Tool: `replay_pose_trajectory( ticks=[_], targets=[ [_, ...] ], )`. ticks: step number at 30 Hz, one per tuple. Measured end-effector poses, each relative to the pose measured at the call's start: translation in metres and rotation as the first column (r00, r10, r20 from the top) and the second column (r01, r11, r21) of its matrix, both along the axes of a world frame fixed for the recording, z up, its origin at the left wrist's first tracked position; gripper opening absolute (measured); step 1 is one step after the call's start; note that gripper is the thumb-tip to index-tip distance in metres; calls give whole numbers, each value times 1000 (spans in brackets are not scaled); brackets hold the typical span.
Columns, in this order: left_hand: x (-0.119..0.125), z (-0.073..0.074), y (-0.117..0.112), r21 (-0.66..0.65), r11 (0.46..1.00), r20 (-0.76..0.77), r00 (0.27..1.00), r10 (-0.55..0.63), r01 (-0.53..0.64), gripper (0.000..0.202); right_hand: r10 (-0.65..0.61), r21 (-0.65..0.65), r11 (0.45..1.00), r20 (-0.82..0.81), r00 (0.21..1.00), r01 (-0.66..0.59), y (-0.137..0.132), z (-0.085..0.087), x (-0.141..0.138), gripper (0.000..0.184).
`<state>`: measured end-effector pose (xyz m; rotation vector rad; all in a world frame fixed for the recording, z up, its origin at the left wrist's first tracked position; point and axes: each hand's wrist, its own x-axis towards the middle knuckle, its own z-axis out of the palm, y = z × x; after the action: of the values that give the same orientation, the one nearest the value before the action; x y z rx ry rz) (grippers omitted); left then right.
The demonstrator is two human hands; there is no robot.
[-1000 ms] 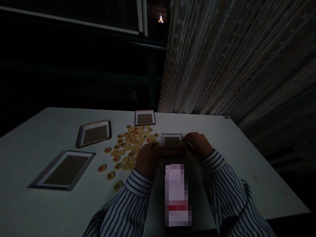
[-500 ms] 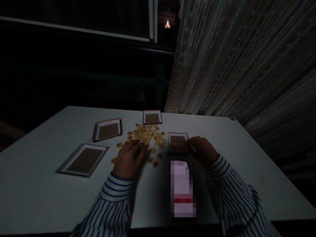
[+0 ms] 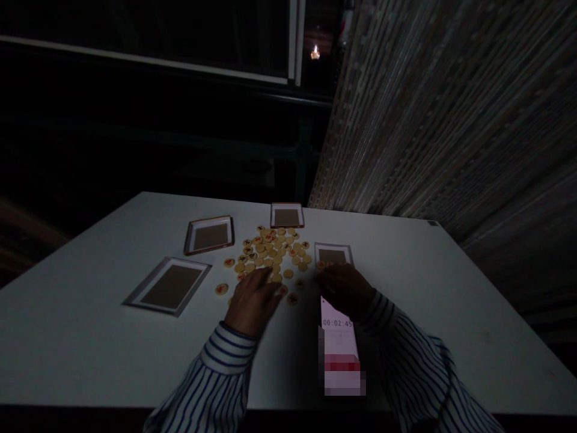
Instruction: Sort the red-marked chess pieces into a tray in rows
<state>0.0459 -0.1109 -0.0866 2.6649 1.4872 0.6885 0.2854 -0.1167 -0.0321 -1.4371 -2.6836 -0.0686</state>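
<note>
Several round yellow game discs [image 3: 270,255] with red or black marks lie scattered in the middle of a white table [image 3: 90,337]. My left hand [image 3: 253,297] rests palm down on the near edge of the disc pile, fingers stretched over a few discs. My right hand [image 3: 345,287] lies curled at the near edge of a small framed tray [image 3: 333,254], covering the discs there; what its fingers hold is hidden in the dark. Both sleeves are striped.
Three more framed trays stand on the table: a large tray [image 3: 170,286] at the left, a reddish tray [image 3: 210,234] behind it, a small tray [image 3: 287,216] at the back. A phone [image 3: 340,346] showing a timer lies before me. A woven wall [image 3: 451,108] rises at right.
My left hand left the small tray, swept left onto the scattered discs and now lies on their near edge. My right hand drew back slightly, over the tray's near end. The camera panned left.
</note>
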Motion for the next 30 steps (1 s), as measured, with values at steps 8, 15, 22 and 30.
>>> replay_pose_trajectory(
  ticks=[8,15,22,30],
  targets=[
    [3,-13,4,17,1000,-69,997,21,-20,31,-17,-68,998,-36,999,15,-3,-6,-15,26],
    [7,-7,7,-19,999,-101,994,27,-29,27,-8,-23,1000,-84,996,6,-2,-16,-14,27],
    [10,-6,8,-29,999,-95,995,36,-39,24,11,20,1000,-105,994,-9,-2,-20,-12,28],
    [9,-9,8,17,1000,-73,997,26,-25,22,25,28,999,-132,991,-22,-3,-14,-9,24]
  ],
)
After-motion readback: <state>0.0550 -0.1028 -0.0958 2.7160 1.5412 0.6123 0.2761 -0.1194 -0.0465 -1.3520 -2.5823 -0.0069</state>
